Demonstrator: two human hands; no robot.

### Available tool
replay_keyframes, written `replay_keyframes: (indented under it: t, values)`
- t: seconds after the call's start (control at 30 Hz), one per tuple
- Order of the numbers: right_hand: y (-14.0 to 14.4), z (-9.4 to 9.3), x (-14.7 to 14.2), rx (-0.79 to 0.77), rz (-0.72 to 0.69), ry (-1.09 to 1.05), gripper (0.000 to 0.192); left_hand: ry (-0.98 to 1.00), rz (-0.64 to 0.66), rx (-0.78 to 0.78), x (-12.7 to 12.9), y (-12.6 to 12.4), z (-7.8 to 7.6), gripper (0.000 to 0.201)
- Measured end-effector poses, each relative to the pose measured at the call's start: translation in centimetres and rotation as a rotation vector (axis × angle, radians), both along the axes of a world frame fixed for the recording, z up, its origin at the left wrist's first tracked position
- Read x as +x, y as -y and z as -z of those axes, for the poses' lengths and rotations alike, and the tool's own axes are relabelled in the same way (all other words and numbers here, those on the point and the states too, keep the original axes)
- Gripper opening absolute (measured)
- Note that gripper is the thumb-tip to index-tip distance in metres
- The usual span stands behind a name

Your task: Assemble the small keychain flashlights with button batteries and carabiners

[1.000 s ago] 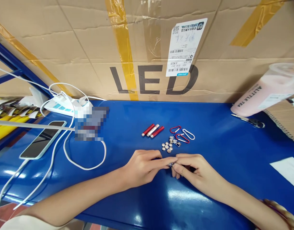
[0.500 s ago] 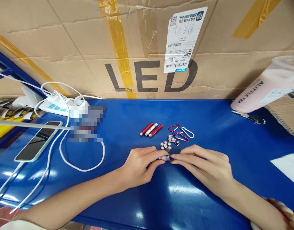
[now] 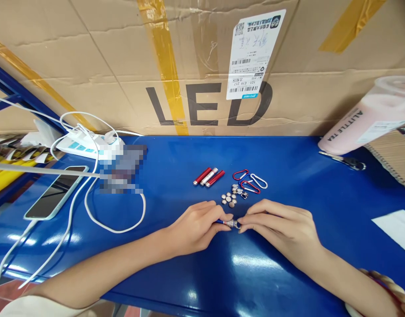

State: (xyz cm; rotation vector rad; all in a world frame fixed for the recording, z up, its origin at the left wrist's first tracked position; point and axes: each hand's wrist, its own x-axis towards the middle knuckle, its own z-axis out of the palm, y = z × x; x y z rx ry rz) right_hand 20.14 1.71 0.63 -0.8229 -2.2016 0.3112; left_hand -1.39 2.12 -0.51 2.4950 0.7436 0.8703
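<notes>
Think of a clock face flat on the blue worktop (image 3: pixel 165 165), with the small tube (image 3: pixel 231 223) in the middle and twelve o'clock toward the big box (image 3: pixel 106 66).

Far over at nine, a phone (image 3: pixel 55 196). At ten, a white plug box (image 3: pixel 70 144). Close in at nine, the left hand (image 3: pixel 200 224), thumb and finger pinched on the small tube, with some of it tucked behind the fingers. At eleven, three thin sticks (image 3: pixel 209 176), red, white and red, side by side. At twelve, a bunch of round silver bits (image 3: pixel 228 199).

For the small tube: a spot at three o'clock from the left hand and nine o'clock from the right hand (image 3: pixel 284 222), snug between both. Long way nearly from nine to three, with the right end tipped a bit toward four. Nearer to the left hand. Skinny, blue at the left, pale and shiny with tiny marks in the middle, darker at the right tip. Cannot tell if touching the worktop.

At one, a heap of clips (image 3: pixel 250 183) in red, white and blue. At three, the right hand, finger and thumb narrow, almost meeting at the tube's tip; too small to tell if squeezing it. Farther out at two, a key (image 3: pixel 352 164) and a pink drink cup (image 3: pixel 357 125). Way out at three, a white paper (image 3: pixel 395 231).
</notes>
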Motion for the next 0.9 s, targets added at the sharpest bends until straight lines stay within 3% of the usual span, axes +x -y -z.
replay_keyframes:
  t: [0.23,0.47,0.77,0.9]
  values:
    - [0.0,0.1,-0.5,-0.162,-0.026,-0.087,0.014,-0.013,0.067,0.033,-0.1,0.0,0.3,0.023]
    - [0.3,0.4,-1.0,-0.303,-0.009,-0.148,0.015,-0.090,0.034,0.123,-0.2,-0.1,0.3,0.031]
    - [-0.1,0.1,-1.5,-0.503,0.069,-0.172,0.014,-0.050,0.013,0.130,-0.1,-0.1,0.4,0.031]
    - [-0.2,0.0,-1.5,-0.503,0.091,-0.172,0.013,-0.026,0.009,0.132,-0.1,-0.1,0.4,0.030]
